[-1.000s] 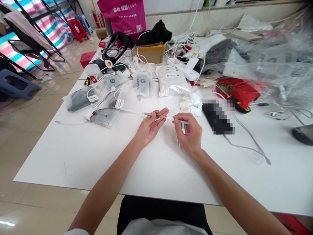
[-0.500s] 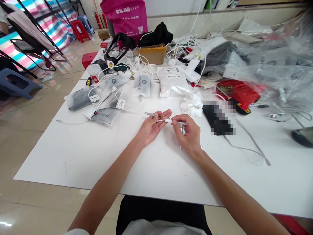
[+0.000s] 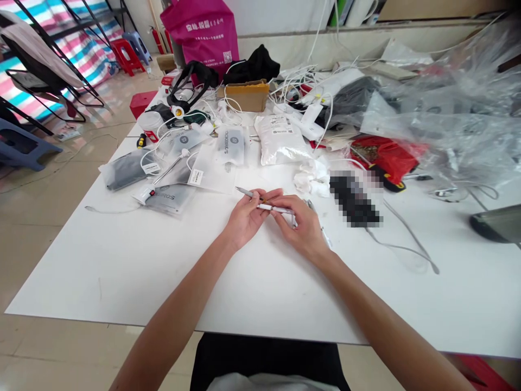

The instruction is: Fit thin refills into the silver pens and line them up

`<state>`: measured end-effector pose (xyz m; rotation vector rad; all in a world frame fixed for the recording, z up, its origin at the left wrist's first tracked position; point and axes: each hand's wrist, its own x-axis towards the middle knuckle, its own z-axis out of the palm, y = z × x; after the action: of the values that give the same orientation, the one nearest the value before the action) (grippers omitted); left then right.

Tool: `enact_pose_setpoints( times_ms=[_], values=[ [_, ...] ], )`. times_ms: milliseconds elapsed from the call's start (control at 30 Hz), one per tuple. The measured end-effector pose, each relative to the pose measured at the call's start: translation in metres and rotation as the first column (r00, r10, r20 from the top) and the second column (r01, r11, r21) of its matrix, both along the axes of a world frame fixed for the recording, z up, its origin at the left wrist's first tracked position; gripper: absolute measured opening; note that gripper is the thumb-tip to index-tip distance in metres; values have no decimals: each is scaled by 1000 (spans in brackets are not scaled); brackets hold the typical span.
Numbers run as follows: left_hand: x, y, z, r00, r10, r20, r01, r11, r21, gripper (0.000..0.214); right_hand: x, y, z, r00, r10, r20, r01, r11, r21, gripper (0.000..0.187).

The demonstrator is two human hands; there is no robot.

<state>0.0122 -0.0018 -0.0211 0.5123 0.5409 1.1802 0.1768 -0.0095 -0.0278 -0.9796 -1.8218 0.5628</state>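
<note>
In the middle of the table my two hands meet. My left hand (image 3: pixel 245 220) is palm up, its thumb and fingers closed on a slim grey pen (image 3: pixel 243 191) whose pointed end sticks out to the left. A thin white pen-like stick (image 3: pixel 275 209) is pinched by my right hand (image 3: pixel 303 222); its left end reaches the fingers of my left hand. Whether the two parts touch each other is hidden by the fingers. Partly behind my right hand lie slim silver and white pieces (image 3: pixel 325 236), too covered to name.
Packets in frosted bags (image 3: pixel 231 145), a white padded parcel (image 3: pixel 280 140) and crumpled tissue (image 3: pixel 311 178) lie beyond my hands. To the right are a blurred-out dark object (image 3: pixel 354 201), a grey cable (image 3: pixel 411 250) and a red pouch (image 3: pixel 386 155). Tangled white cables (image 3: pixel 301 81) lie at the back.
My right hand has moved left, closer to my left hand, and the white stick now lies against the left fingers. The whole view has shifted slightly.
</note>
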Motion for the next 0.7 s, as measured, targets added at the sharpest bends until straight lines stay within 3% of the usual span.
enact_pose_setpoints(
  times_ms=[133, 367, 567, 700],
  values=[
    [3, -3, -1, 1000, 16, -9, -16, 998, 55, 14, 2, 2, -6, 998, -22, 63, 18, 998, 65, 16],
    [5, -5, -2, 998, -5, -63, 9, 998, 58, 14, 1, 0, -14, 971, -1, 237, -15, 998, 65, 29],
    [1, -2, 0, 999, 43, 25, -44, 998, 35, 15, 0, -2, -11, 984, -2, 179, 7, 1000, -25, 24],
    [-4, 2, 0, 991, 121, 60, -124, 992, 40, 15, 2, 0, -9, 984, -69, 162, 78, 996, -51, 17]
  ],
)
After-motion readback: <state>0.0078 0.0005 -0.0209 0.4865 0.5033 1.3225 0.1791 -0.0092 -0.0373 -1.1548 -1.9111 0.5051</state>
